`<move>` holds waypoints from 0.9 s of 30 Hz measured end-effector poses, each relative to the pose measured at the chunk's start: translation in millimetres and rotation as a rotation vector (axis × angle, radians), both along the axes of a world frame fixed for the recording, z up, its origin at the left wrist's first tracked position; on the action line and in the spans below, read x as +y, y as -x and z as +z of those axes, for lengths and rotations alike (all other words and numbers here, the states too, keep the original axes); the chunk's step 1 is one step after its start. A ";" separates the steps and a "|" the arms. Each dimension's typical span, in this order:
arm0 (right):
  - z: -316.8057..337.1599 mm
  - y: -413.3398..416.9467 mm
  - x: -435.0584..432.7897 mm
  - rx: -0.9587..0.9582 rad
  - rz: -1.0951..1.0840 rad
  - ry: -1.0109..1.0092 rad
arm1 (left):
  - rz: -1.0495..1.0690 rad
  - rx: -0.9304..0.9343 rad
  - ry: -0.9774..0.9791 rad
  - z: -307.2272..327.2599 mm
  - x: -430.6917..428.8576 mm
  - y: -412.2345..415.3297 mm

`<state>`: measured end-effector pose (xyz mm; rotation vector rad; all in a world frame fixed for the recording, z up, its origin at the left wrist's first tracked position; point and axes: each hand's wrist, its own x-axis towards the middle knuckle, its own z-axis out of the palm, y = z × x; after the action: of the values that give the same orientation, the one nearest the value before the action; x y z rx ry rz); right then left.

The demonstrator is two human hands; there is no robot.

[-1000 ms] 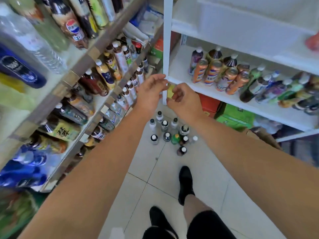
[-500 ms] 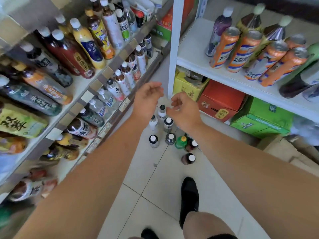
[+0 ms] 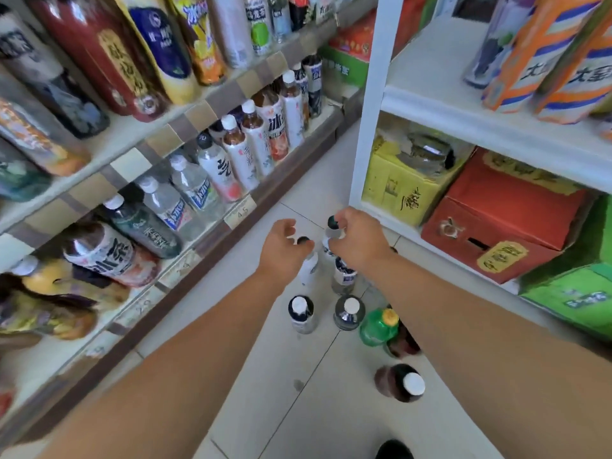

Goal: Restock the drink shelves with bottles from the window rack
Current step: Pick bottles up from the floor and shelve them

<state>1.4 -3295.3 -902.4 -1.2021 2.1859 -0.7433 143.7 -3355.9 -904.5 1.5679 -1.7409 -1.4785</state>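
my right hand (image 3: 359,240) pinches a bottle (image 3: 332,226) by its neck; my open left hand (image 3: 281,251) should grip another's cap (image 3: 302,240) squarely.

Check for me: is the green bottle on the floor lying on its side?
No, the green bottle stands upright on the floor tiles, yellow cap up.

I see my left hand (image 3: 281,253) and right hand (image 3: 359,243) low over bottles (image 3: 346,313) standing on the floor (image 3: 231,409). My right fingers touch one bottle top (image 3: 332,223). My left hand looks open.
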 end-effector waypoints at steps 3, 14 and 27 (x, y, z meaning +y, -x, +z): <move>-23.7 10.6 -28.1 0.197 0.080 -0.121 | -0.067 -0.182 0.033 -41.9 -12.5 4.3; -77.5 17.1 -72.0 0.403 0.196 -0.287 | -0.024 -0.191 0.145 -105.3 -22.6 11.6; 209.8 -0.1 -52.8 0.119 0.162 0.144 | 0.018 0.120 0.360 179.8 -34.6 -24.5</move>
<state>1.4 -3348.0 -692.6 -1.5112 2.1271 -0.7897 168.2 -3390.5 -724.6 1.2800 -1.7964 -1.1452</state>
